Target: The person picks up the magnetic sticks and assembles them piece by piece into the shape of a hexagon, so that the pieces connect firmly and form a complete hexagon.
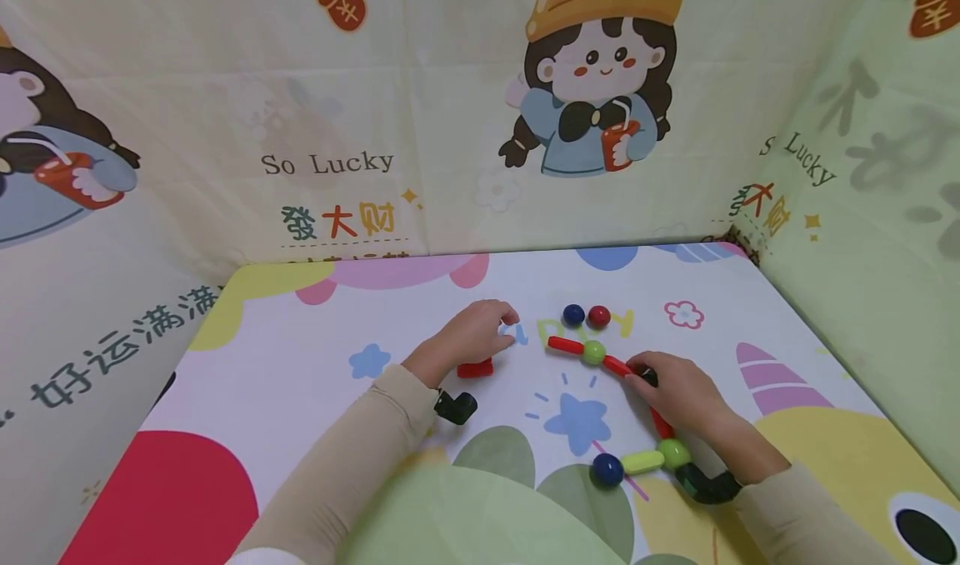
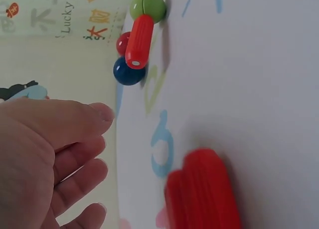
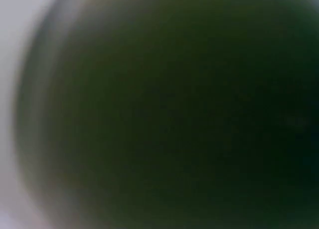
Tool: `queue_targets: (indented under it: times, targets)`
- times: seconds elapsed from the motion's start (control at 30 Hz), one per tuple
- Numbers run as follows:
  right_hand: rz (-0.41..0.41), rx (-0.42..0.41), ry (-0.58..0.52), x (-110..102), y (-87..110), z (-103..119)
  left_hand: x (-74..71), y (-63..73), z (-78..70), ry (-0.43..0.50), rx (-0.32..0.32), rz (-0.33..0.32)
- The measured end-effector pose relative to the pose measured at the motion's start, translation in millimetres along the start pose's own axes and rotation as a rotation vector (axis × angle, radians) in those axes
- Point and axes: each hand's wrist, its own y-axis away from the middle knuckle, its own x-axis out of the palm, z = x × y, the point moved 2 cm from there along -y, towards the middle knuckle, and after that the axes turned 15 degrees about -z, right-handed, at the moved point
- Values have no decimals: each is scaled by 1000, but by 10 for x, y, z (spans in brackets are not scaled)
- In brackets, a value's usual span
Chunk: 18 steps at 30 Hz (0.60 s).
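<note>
Gripping the dark ball, the right hand works just right of the upper green ball and on its near side, fingers and thumb clamped round that ball and partly covering it. And look at the chain! From the upper green ball one red rod points left, its far end free, while a middle red rod runs right, straight to the gripping fingers. Nearer and further right of that same green ball comes a lower red rod, meeting the lower green ball; off that goes a yellow-green rod, and a blue end ball finishes the line, almost directly on the near side of the upper green ball.

Over to the left hand, well left of the upper green ball: fingers loosely curved, a clear gap between them and the thumb. Just below it, also left of the upper green ball, two short red rods lie side by side on the patterned tabletop. Just beyond the upper green ball sit a loose blue ball and a loose red ball, close neighbours. The right wrist view is all blurred dark green; what fills it, I cannot tell.
</note>
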Motion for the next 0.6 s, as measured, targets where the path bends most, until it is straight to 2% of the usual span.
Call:
queue_targets:
  times: [0.23,0.4,0.6]
  targets:
    - [13,-24,-61,-50,73,-85,62,-193,-180,-16,48,8]
    - [26,-49,-105,-75,105,-148,94,-236,-258,-24,60,18]
    - [27,-42,-105,-88,121,-153,149,-262,-261,-26,28,36]
